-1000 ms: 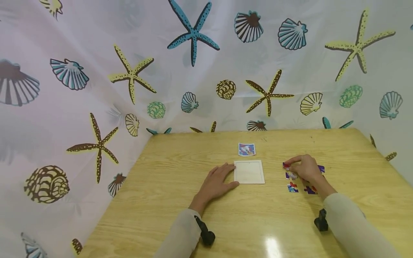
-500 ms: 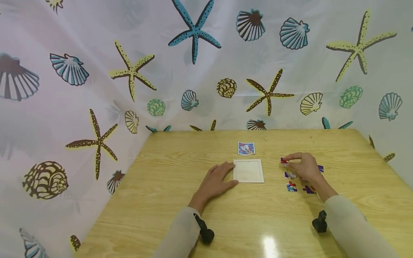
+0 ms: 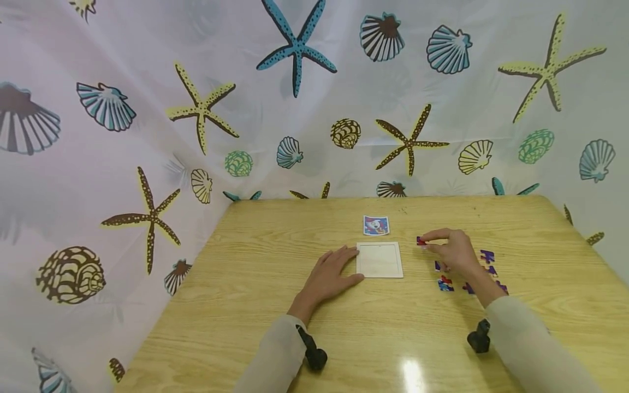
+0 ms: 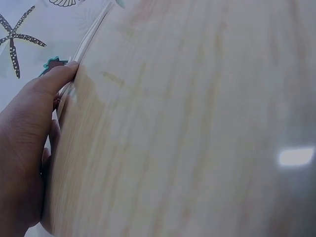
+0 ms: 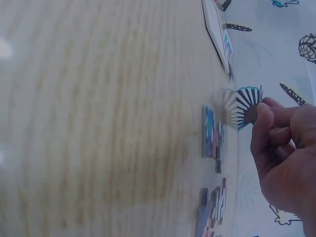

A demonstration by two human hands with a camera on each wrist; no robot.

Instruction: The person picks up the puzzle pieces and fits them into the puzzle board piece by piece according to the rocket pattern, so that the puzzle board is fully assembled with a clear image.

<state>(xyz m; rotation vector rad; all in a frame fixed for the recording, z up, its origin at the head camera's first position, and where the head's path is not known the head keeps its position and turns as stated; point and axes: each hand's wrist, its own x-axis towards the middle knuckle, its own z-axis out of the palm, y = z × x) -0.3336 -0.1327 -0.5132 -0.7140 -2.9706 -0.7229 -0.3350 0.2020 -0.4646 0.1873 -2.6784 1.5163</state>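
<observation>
My right hand (image 3: 456,252) pinches a red and purple jigsaw piece (image 3: 420,240) between thumb and fingers, up off the table. In the right wrist view this piece shows edge-on as a thin sliver above the fingertips (image 5: 265,109). My left hand (image 3: 332,275) rests on the table with fingers spread, fingertips and thumb at the left edge of a square white puzzle frame (image 3: 400,263). The frame's inside is bare. Below and right of my right hand lie several more jigsaw pieces, among them a red and blue one (image 3: 445,284) and a purple one (image 3: 487,256).
A small picture card (image 3: 375,225) of a white cartoon figure lies just behind the frame. The wooden table (image 3: 275,234) meets a curtain (image 3: 314,120) printed with shells and starfish at its back and sides.
My right hand has lifted the red and purple piece from the group and carried it left towards the frame, uncovering pieces on the right. My left hand has stayed at the frame.
</observation>
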